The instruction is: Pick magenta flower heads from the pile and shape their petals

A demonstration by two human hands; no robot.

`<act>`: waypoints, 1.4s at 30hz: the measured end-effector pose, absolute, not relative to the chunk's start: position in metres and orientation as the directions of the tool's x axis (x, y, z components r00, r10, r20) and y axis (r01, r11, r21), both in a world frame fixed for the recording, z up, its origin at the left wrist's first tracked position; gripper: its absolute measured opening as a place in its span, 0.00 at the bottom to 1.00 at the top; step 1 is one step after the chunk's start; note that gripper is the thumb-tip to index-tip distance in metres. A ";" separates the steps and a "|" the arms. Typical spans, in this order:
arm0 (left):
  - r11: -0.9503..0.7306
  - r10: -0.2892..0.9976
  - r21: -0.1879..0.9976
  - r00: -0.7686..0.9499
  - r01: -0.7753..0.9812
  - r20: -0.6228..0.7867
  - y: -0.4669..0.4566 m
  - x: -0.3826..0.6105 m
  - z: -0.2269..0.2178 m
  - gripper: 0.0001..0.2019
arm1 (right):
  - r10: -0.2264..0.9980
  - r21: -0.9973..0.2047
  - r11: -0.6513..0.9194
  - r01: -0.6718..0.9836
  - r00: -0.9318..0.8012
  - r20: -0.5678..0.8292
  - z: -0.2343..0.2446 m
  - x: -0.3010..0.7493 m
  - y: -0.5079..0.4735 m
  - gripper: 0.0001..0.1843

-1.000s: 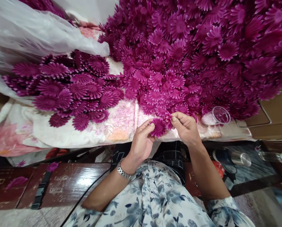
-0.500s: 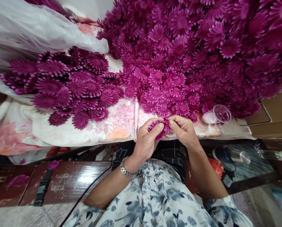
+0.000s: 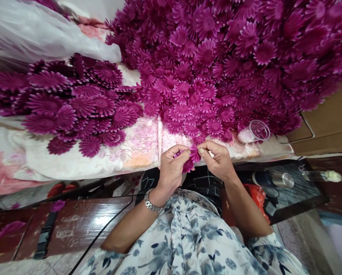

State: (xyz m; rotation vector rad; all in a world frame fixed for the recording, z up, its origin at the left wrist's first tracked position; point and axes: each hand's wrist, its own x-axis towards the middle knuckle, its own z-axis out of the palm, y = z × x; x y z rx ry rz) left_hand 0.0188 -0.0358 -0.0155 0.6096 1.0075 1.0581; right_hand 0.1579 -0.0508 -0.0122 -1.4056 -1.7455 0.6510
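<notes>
Head view: the only view, looking down at two bare hands at the near edge of the surface.
Left hand [image 3: 171, 168]: its grip is closed, thumb and fingers curled round a purple flower piece [image 3: 188, 166]. A silver watch [image 3: 151, 204] sits on this wrist.
Right hand [image 3: 218, 160]: its grip is closed too, pinching a small purple flower piece [image 3: 194, 152] with the fingertips.
Where the flower pieces are: both are between the two hands, touching each other, just over the near edge of the surface and close to the person's body.
Surface [image 3: 142, 147]: it is covered with a pale cloth with pink flower prints.
Big pile [image 3: 230, 57]: very many purple flower pieces lie heaped on the right and far side. The pile comes down close to the hands.
Small pile [image 3: 73, 99]: more purple flower pieces lie on the left, a bit apart from the big pile.
Plastic bag [image 3: 39, 34]: a clear bag lies at the far left, partly over the small pile.
Plastic cup [image 3: 256, 131]: a clear cup lies on its side, just to the right of the right hand, at the foot of the big pile.
Shirt [image 3: 193, 240]: white with blue flowers, at the bottom of the picture.
Bottle [image 3: 320, 175]: lying low down on the right, below the surface.
</notes>
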 end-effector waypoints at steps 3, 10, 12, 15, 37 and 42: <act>0.401 0.915 0.817 0.135 -0.414 -0.381 -0.037 0.020 -0.016 0.04 | 0.974 -0.832 0.209 0.513 -0.031 0.225 -0.014 0.159 -0.055 0.09; 0.424 0.904 0.797 0.157 -0.429 -0.397 -0.035 0.022 -0.013 0.05 | 0.987 -0.913 0.128 0.387 0.035 0.154 -0.019 0.158 -0.055 0.10; 0.436 0.899 0.785 0.182 -0.440 -0.397 -0.034 0.023 -0.014 0.06 | 0.988 -0.915 0.124 0.383 0.042 0.152 -0.020 0.157 -0.055 0.11; 0.439 0.898 0.757 0.204 -0.485 -0.390 -0.033 0.024 -0.014 0.08 | 0.984 -0.901 0.137 0.411 0.045 0.170 -0.017 0.164 -0.055 0.11; 0.527 0.850 0.674 0.331 -0.517 -0.410 0.001 0.042 -0.010 0.12 | 0.953 -0.806 0.296 0.513 -0.103 0.285 -0.010 0.166 -0.014 0.06; 0.575 0.816 0.667 0.395 -0.474 -0.422 -0.004 0.038 -0.014 0.18 | 0.991 -0.916 0.117 0.384 0.012 0.132 -0.014 0.165 -0.013 0.07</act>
